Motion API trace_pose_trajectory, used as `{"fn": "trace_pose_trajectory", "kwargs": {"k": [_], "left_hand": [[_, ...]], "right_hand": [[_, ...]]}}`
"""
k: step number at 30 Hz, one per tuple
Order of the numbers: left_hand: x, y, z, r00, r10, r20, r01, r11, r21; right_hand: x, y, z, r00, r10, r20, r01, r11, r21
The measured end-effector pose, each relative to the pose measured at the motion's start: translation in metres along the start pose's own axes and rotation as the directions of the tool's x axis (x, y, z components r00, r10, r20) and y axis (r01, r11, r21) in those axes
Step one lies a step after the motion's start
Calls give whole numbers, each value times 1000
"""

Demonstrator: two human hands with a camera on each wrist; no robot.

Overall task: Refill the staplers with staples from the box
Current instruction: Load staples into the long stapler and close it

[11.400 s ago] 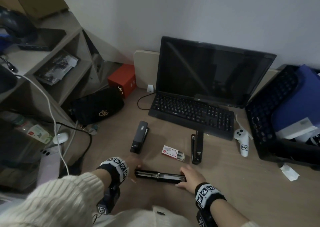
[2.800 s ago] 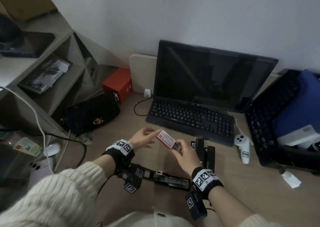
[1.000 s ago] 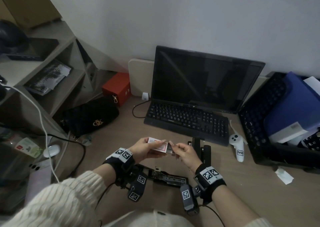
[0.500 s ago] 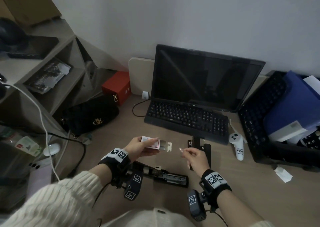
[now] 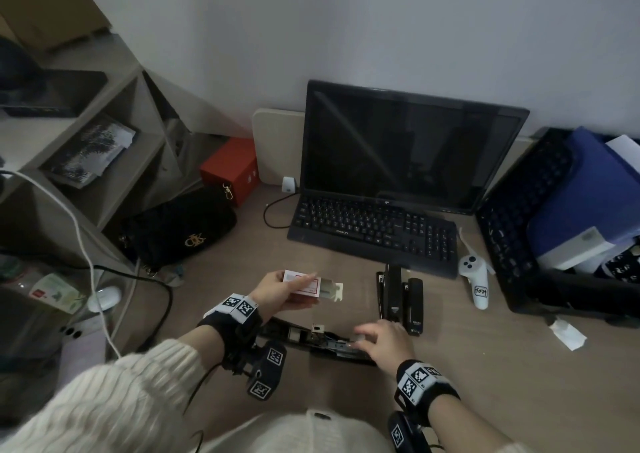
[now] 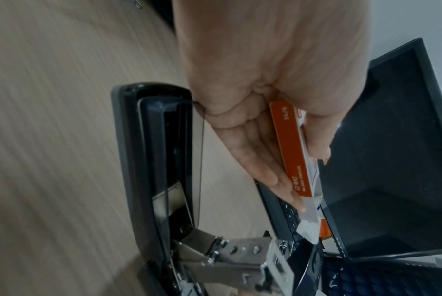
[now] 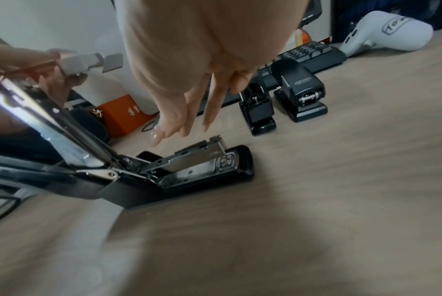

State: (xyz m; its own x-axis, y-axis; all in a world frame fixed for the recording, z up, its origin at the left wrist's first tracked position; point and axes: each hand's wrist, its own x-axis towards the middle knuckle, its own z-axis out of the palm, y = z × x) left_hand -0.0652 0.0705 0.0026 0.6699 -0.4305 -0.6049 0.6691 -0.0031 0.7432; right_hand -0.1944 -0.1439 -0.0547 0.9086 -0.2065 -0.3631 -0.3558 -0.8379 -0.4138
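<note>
one staple box (image 5: 302,282) half slid open in left grip (image 5: 277,291), right grip (image 5: 382,342) seemingly loose over opened stapler (image 5: 318,340)

The head view looks steeply down from above the counter (image 5: 485,376), facing the wall, with the monitor (image 5: 408,148) in the upper middle of the frame and both forearms entering from the bottom edge. The left wrist view sits very close under the left hand (image 6: 265,90), which fills the upper middle, looking along the fingers toward the monitor at the right edge. The right wrist view looks low across the counter past the right hand (image 7: 202,60) at top centre. All three share the open stapler (image 5: 325,343), lying lower centre in the head view.
</note>
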Motion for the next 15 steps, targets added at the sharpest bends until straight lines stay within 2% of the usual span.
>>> {"fn": "trace_pose_trajectory", "kwargs": {"k": [7,15], "left_hand": [[0,2,-2,1000,-8,11,8,1000,15],[1,1,-6,1000,-10,13,10,1000,18]], "right_hand": [[-7,-3,6,996,-75,44,79,992,-100],[-4,-2,7,998,-43,37,43,999,-4]]}}
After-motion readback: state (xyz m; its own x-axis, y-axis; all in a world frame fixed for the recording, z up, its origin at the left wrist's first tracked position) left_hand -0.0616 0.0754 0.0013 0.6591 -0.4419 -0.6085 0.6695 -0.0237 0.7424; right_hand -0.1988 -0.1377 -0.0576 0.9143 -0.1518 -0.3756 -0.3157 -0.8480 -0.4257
